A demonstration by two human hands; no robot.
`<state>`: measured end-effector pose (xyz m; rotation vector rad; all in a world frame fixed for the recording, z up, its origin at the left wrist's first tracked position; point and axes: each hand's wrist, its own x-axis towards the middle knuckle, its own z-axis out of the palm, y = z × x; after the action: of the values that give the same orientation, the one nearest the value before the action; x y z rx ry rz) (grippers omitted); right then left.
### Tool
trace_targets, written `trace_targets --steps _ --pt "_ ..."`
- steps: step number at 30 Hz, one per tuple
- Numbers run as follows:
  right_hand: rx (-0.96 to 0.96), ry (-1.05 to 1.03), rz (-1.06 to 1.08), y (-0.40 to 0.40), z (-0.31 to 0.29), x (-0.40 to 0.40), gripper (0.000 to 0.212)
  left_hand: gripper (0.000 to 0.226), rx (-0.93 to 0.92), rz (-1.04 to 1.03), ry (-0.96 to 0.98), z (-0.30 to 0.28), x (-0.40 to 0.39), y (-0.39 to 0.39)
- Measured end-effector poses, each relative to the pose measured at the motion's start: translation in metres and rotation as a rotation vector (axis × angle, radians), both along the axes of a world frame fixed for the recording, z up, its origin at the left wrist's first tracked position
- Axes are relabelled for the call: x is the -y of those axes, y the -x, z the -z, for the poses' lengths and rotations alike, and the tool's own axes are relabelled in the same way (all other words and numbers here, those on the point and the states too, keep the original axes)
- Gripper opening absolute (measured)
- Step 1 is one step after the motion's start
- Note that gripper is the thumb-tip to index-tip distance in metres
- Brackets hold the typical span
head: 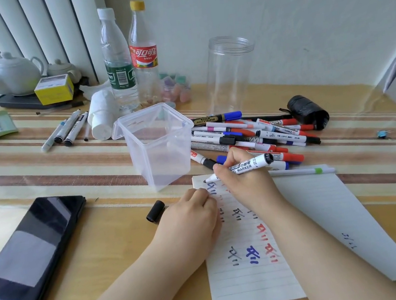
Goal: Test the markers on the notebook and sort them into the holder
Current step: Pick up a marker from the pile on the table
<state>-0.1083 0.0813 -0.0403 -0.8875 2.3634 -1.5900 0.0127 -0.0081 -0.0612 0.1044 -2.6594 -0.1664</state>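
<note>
My right hand (243, 181) grips an uncapped white marker with black ends (247, 165), its tip touching the top left corner of the lined notebook page (250, 277). The page carries black, blue and red test marks. My left hand (191, 217) rests with curled fingers on the page's left edge. The marker's black cap (155, 211) lies on the table just left of that hand. A clear square plastic holder (158, 145) stands behind the notebook with nothing visible inside. A pile of several markers (253, 133) lies to its right.
A black phone (29, 262) lies at the left. Several markers (68, 128) lie at the back left by a white roll (103, 117). Two bottles (128, 58), a tall clear jar (229, 71), a black roll (308, 111) and a teapot (15, 73) stand behind. A loose white sheet (341, 218) lies on the right.
</note>
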Motion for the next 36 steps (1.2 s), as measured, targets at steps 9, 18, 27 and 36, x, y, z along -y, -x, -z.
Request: trace_targets --steps 9,18,27,36 --pt "-0.012 -0.010 -0.005 -0.001 -0.003 -0.001 0.028 0.033 0.013 0.002 -0.044 0.000 0.001 -0.001" --pt "0.008 -0.027 -0.022 0.000 -0.003 -0.003 0.031 0.033 0.036 0.000 -0.066 0.002 0.002 0.000" --pt "0.050 0.091 0.046 0.002 -0.001 -0.002 0.030 0.023 -0.003 -0.008 0.010 -0.013 0.001 -0.006" --pt "0.119 0.099 0.009 -0.005 -0.025 0.003 0.030 0.024 0.352 -0.566 0.041 -0.046 0.028 -0.024"
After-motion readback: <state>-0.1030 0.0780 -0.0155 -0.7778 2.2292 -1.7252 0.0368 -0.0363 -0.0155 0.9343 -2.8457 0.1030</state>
